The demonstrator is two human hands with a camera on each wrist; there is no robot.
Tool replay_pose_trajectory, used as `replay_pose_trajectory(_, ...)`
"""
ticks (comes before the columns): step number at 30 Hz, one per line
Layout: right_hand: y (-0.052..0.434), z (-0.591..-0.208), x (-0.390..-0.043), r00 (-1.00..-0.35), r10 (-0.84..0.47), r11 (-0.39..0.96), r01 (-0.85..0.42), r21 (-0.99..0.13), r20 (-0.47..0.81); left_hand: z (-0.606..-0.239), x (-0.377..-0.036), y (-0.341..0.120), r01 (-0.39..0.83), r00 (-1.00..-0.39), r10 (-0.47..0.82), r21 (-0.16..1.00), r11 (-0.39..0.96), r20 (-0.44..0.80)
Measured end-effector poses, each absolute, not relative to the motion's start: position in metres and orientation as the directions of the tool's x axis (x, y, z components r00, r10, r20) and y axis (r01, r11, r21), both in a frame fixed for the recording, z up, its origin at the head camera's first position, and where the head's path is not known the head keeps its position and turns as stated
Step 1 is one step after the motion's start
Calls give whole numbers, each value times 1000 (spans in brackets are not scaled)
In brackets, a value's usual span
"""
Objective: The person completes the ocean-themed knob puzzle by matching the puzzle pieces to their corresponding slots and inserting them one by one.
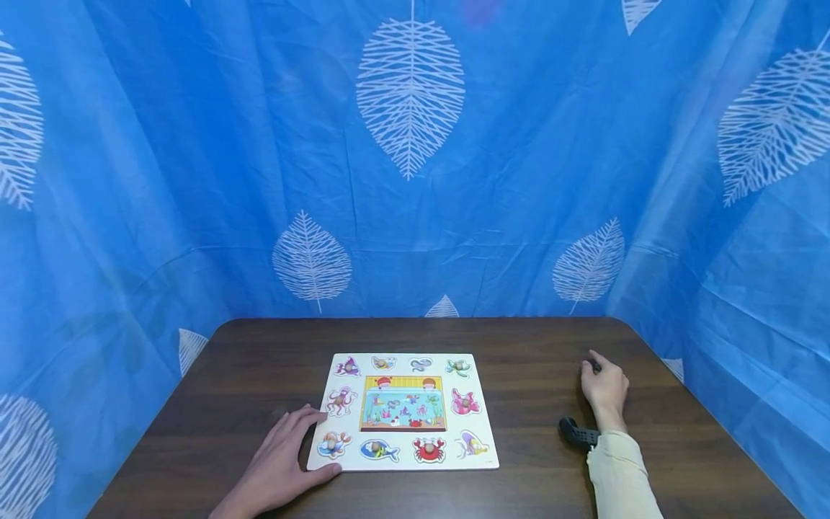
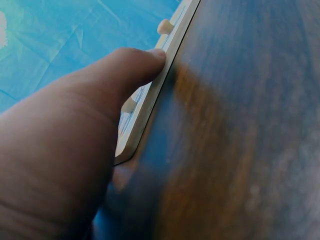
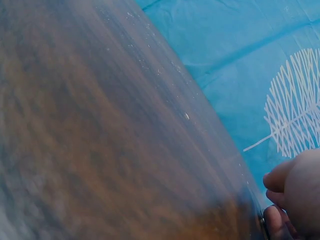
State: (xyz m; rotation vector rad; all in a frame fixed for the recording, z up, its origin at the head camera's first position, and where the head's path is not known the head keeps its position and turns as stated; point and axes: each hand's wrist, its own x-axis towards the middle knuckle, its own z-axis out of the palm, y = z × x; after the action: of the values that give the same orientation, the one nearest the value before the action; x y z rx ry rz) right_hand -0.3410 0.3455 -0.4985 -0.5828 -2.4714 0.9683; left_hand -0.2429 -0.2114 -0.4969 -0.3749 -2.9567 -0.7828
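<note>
A wooden peg puzzle board with knobbed sea-animal pieces and a fish-tank picture lies flat on the table. My left hand rests at its near left corner, the thumb against the near edge and the fingertips touching the left edge. The left wrist view shows that thumb on the side of the board, close to wooden knobs. Well to the right of the board, my right hand rests on the table. Its thumb and curled fingers pinch a small dark object, mostly hidden; its kind is unclear.
The dark wooden table is bordered by a blue curtain with white leaf prints at the back and both sides. A black device is worn at the right wrist, beside a pale sleeve.
</note>
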Motion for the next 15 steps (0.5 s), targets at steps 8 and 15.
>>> replay_pose_trajectory(8, 348, -501, -338, -757, 536, 698, 147, -701, 374, -497, -242, -212, 246, -969, 220, 470, 847, 110)
replay_pose_trajectory(15, 353, -500, -335, -762, 558, 694, 209, -689, 330, -494, -242, -212, 248, -969, 221, 461, 852, 111)
